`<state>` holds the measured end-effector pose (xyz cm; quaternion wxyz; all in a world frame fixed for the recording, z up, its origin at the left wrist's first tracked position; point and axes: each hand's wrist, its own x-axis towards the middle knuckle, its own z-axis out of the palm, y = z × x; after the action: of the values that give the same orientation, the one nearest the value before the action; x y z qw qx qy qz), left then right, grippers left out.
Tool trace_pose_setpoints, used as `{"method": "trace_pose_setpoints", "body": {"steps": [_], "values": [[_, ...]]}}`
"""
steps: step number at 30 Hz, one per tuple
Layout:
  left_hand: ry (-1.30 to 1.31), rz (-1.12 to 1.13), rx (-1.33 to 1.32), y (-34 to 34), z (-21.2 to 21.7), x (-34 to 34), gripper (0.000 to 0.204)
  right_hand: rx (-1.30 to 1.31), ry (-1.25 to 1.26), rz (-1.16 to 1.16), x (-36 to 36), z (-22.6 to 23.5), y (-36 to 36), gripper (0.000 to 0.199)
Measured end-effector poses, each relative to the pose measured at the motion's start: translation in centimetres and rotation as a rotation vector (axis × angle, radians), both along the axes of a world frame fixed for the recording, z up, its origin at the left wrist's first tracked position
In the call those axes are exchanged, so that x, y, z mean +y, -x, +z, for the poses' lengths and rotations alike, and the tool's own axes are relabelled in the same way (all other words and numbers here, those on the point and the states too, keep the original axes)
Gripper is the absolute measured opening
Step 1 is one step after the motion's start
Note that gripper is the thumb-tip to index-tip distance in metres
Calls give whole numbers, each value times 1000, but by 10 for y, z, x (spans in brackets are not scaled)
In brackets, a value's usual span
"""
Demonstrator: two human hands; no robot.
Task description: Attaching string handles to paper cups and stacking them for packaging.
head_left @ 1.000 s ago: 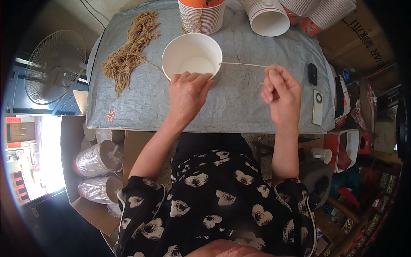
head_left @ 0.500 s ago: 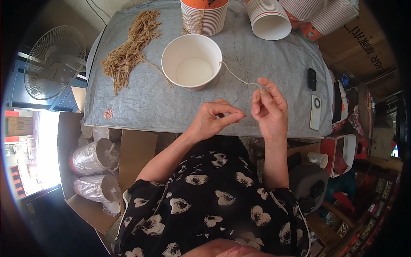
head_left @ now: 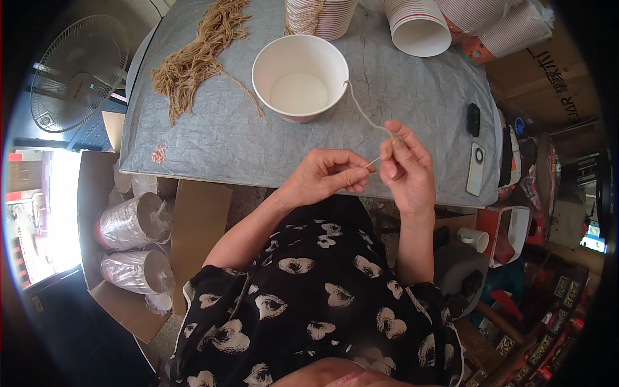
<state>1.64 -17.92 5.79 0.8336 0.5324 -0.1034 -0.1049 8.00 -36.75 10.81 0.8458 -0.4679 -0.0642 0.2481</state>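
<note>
A white paper bucket [head_left: 300,97] stands upright on the grey-covered table, its open mouth facing me. From a hole near its right rim runs a thin beige string [head_left: 363,113]. My right hand [head_left: 407,169] pinches this string between thumb and fingers, to the right of the bucket and nearer to me. My left hand [head_left: 332,173], closed in a pinch just left of it, grips the string's end. A short taut length spans the gap between both hands. Left of the bucket lies a bundle of tan strings [head_left: 201,55], one strand trailing toward the bucket.
Stacked paper buckets [head_left: 320,18] stand behind, and more buckets [head_left: 420,33] lie on their sides at the back right. A black object [head_left: 473,120] and a white device [head_left: 476,169] rest near the right edge. Below left, a cardboard box [head_left: 203,216] holds wrapped bucket stacks.
My left hand now holds the string's end, with a piece stretched between the hands. The whole view has shifted slightly, so the bucket appears higher and farther right.
</note>
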Motion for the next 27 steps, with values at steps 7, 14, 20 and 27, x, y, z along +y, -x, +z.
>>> {"method": "trace_pose_setpoints", "body": {"steps": [7, 14, 20, 27], "values": [[-538, 481, -114, 9, -1, 35, 7, -24, -167, -118, -18, -28, -24, 30], [-720, 654, -62, 21, 5, 53, 5, 62, -254, -151, -21, -49, -31, 29], [-898, 729, -197, 29, 8, 60, 6, 148, -332, -180, -33, -72, -43, 28], [-996, 757, -327, 35, 7, 60, 7, 68, 117, -218, -12, -74, -35, 33]]}}
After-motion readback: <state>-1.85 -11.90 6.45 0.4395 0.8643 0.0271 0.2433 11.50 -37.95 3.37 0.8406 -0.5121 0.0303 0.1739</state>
